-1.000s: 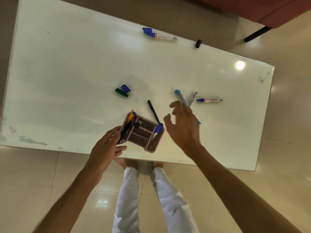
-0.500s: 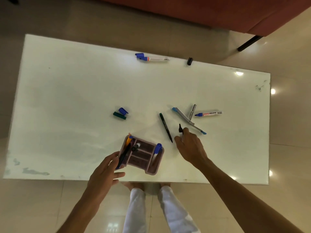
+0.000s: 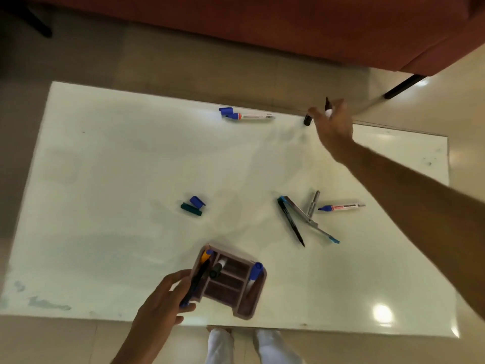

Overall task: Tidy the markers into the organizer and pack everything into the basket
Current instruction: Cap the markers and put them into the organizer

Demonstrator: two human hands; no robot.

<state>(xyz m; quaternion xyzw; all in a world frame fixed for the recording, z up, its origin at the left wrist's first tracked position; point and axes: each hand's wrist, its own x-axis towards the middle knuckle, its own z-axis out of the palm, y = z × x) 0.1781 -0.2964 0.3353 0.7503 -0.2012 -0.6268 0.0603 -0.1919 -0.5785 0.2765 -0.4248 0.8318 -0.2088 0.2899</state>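
Note:
A brown organizer (image 3: 236, 298) stands near the table's front edge with several markers in it. My left hand (image 3: 162, 306) holds its left side. My right hand (image 3: 332, 124) is stretched to the far edge, gripping an uncapped black marker (image 3: 328, 107) that points up. A black cap (image 3: 307, 119) lies just left of its fingers. A blue-capped white marker (image 3: 249, 116) lies at the far edge with a loose blue cap (image 3: 226, 110) beside it. At the right middle lie a black pen (image 3: 291, 222), a blue-ended pen (image 3: 309, 220), a silver pen (image 3: 313, 203) and an uncapped blue marker (image 3: 341, 207).
A green cap (image 3: 191, 209) and a blue cap (image 3: 197, 201) lie at the middle of the white table (image 3: 105, 179). A red-brown sofa (image 3: 288, 27) with a black leg (image 3: 404, 86) stands beyond the far edge. My white trouser legs (image 3: 252, 345) show below the front edge. No basket is in view.
My right hand picked the black marker up off the table near the organizer and reached to the far edge beside the black cap. My left hand stayed on the organizer.

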